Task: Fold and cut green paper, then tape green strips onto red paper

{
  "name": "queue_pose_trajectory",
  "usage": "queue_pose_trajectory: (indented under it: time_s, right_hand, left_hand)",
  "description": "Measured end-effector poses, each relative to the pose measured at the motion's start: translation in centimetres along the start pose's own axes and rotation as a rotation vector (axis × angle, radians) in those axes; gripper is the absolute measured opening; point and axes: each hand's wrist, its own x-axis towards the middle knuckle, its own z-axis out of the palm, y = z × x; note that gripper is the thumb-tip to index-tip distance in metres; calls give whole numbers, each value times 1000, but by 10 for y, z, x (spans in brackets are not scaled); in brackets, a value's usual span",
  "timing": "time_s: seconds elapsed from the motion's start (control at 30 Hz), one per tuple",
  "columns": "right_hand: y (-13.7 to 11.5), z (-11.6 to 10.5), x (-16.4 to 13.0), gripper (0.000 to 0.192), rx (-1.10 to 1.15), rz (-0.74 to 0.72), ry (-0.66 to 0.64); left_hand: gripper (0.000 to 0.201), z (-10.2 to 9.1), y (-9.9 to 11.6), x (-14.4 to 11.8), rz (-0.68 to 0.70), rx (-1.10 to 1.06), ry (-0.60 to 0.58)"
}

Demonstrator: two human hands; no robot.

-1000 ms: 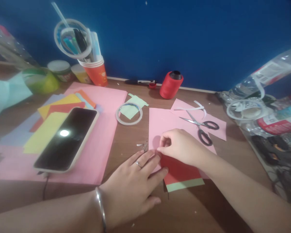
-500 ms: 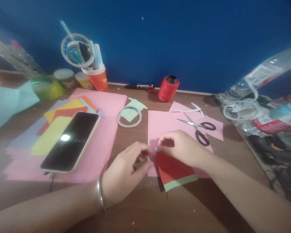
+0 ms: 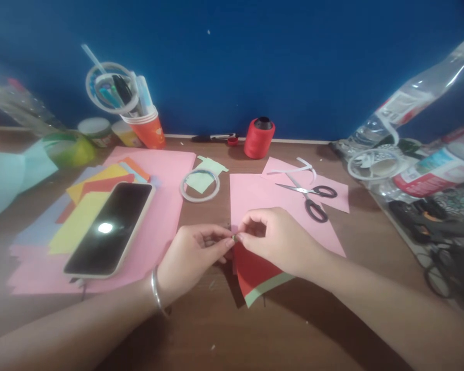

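My right hand (image 3: 272, 234) pinches the upper corner of a red piece of paper (image 3: 251, 268) with a pale green strip along its lower edge. A small green bit shows between the fingertips at that corner. My left hand (image 3: 193, 257), with a silver bangle at the wrist, comes to the same corner with thumb and forefinger pressed together; what they hold is hidden. The red paper is tilted and partly over a pink sheet (image 3: 243, 196). Open scissors (image 3: 307, 193) with black handles lie on the pink paper beyond my right hand.
A roll of clear tape (image 3: 200, 185) lies on green paper scraps (image 3: 206, 170). To the left, a phone (image 3: 112, 232) rests on coloured paper sheets (image 3: 170, 196). At the back stand a cup of pens (image 3: 147, 129) and a red thread spool (image 3: 260, 138). Plastic bottles (image 3: 410, 103) lean at right.
My left hand has moved in to meet my right fingertips at the paper's corner. The right hand and the red paper have shifted left, and the view has turned slightly.
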Motion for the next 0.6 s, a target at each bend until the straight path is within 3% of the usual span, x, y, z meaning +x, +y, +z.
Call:
queue_pose_trajectory:
  time_s: [0.17, 0.4, 0.6]
  right_hand:
    - [-3, 3, -1, 9, -14, -12, 14]
    - [-1, 3, -1, 9, 39, 27, -7]
    - [1, 4, 1, 7, 90, 47, 3]
  left_hand:
    - [8, 1, 2, 1, 2, 4, 27]
    - [15, 0, -3, -4, 61, 173, 111]
    - [14, 0, -5, -3, 128, 124, 96]
